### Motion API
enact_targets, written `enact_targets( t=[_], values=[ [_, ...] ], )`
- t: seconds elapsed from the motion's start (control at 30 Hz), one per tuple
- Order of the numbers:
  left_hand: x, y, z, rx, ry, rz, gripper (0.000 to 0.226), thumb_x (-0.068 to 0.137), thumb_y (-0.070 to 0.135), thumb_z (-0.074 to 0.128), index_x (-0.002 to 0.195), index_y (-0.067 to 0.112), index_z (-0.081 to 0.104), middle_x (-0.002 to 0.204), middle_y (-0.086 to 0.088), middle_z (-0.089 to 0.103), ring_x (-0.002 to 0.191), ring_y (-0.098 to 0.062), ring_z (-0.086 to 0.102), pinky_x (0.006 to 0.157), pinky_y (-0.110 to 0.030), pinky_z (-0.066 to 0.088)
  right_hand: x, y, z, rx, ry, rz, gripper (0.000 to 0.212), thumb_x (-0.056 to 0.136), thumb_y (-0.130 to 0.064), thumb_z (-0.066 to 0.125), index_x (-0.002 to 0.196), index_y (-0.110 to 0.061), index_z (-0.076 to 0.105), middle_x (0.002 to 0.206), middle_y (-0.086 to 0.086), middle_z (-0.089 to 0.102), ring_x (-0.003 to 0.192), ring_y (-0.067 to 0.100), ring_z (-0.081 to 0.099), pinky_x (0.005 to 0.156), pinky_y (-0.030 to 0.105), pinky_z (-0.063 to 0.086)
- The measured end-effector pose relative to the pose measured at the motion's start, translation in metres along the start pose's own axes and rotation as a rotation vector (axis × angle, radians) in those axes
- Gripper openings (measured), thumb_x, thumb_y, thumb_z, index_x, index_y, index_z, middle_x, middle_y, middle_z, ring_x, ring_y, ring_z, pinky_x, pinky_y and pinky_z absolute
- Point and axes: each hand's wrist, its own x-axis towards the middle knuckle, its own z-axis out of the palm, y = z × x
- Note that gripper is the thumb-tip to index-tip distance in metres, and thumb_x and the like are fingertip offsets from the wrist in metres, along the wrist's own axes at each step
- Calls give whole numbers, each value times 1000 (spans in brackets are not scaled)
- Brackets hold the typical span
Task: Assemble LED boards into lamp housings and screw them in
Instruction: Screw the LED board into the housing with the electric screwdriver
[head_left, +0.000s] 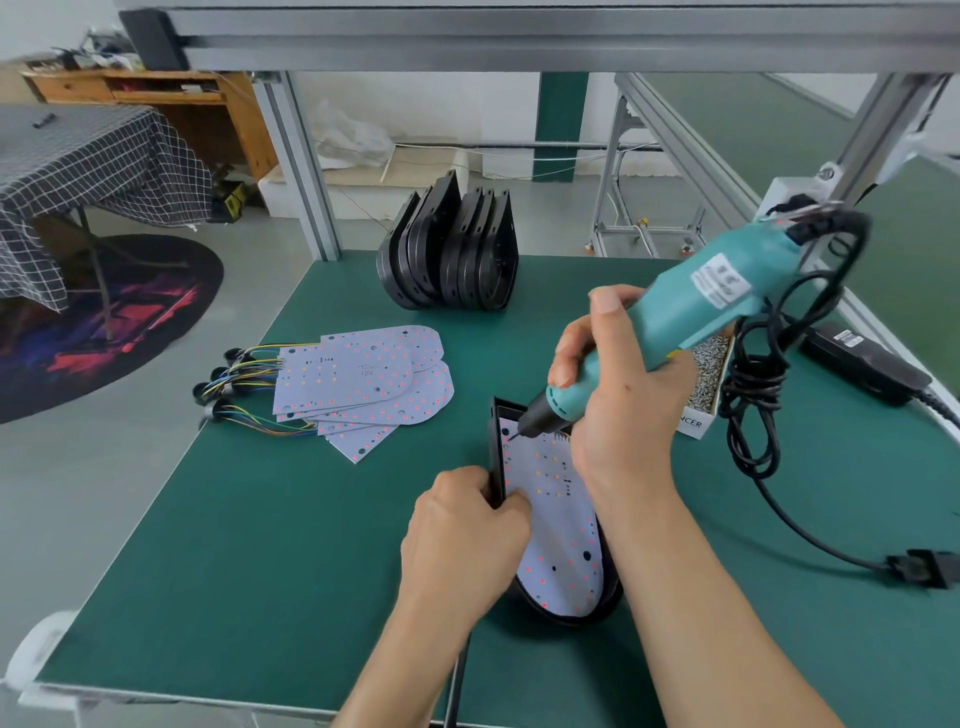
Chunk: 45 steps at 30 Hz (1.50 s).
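The right hand (618, 384) grips the screwdriver (675, 312), tip on the board (561, 525) in the housing (496, 457). The left hand (462, 540) pinches the housing's left wall.

We see an evenly lit, bright scene with soft daylight and only faint shadows under the hands on the green table (208, 545). Wide-angle distortion bends the frame edges, and the screwdriver's cable (769, 374) shows slight motion blur.
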Motion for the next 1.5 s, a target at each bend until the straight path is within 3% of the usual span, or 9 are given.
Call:
enact_targets(
  t=[0.13, 0.3, 0.43, 0.67, 0.8, 1.0, 1.13, 1.4, 1.5],
  values=[
    [4, -6, -2, -78, -52, -47, 38, 79, 35, 66, 55, 21, 40, 45, 12, 34, 48, -14, 32, 47, -24, 28, 8, -15, -8, 99, 83, -45, 9, 94, -20, 65, 87, -21, 59, 58, 5, 54, 45, 22, 42, 52, 26, 37],
    [12, -6, -16, -477, -210, -228, 36, 70, 35, 71, 82, 1, 72, 83, -2, 78, 70, -26, 68, 74, -37, 51, 12, -31, -33, 281, 213, 55, 11, 101, -24, 59, 94, -18, 54, 64, 0, 51, 49, 14, 39, 53, 26, 34],
    [15, -7, -19, -463, -296, -266, 29, 75, 33, 72, 85, 6, 77, 91, -5, 81, 79, -23, 73, 79, -35, 49, 11, -36, -52, 421, 267, 108, 18, 104, -32, 56, 89, -22, 57, 70, -6, 49, 54, 8, 40, 57, 21, 37],
    [5, -2, -8, -161, -111, -99, 57, 84, 47, 73, 60, 21, 28, 52, 12, 27, 49, -14, 24, 41, -19, 18, -1, -32, -60, 356, 313, 126, 14, 103, -32, 60, 93, -22, 57, 71, -4, 50, 54, 11, 41, 56, 23, 40],
    [0, 0, -14, -42, 5, -42, 57, 84, 70, 64, 62, 21, 49, 47, 17, 50, 45, -4, 47, 48, -20, 33, -4, -32, -59, 339, 321, 130, 13, 102, -30, 60, 92, -21, 58, 70, -4, 51, 54, 11, 41, 56, 24, 39],
    [15, 8, -43, -1060, 144, -257, 27, 98, -14, 42, 96, 0, 64, 79, -9, 66, 70, -15, 72, 76, -33, 61, -9, -33, -54, 349, 311, 150, 14, 103, -30, 58, 91, -22, 58, 69, -4, 50, 53, 10, 42, 54, 23, 40],
    [17, 29, -51, -1383, -25, -160, 26, 100, -21, 36, 105, -10, 60, 94, -21, 77, 103, -35, 76, 90, -35, 62, -8, -38, -51, 396, 300, 165, 16, 102, -32, 59, 89, -23, 58, 69, -6, 49, 53, 9, 42, 54, 22, 40],
    [13, 37, -36, -1312, -4, -106, 21, 107, -8, 38, 104, -4, 58, 98, -18, 79, 100, -31, 77, 83, -30, 63, -8, -50, -45, 431, 287, 147, 17, 102, -33, 59, 88, -23, 57, 68, -7, 49, 53, 8, 41, 53, 21, 40],
    [21, 16, -47, -764, 237, 19, 12, 105, 11, 54, 101, 16, 64, 82, 3, 78, 67, -10, 70, 65, -29, 56, -10, -49, -45, 410, 284, 162, 17, 103, -32, 58, 88, -23, 57, 68, -6, 49, 51, 9, 41, 53, 21, 41]
  ],
)
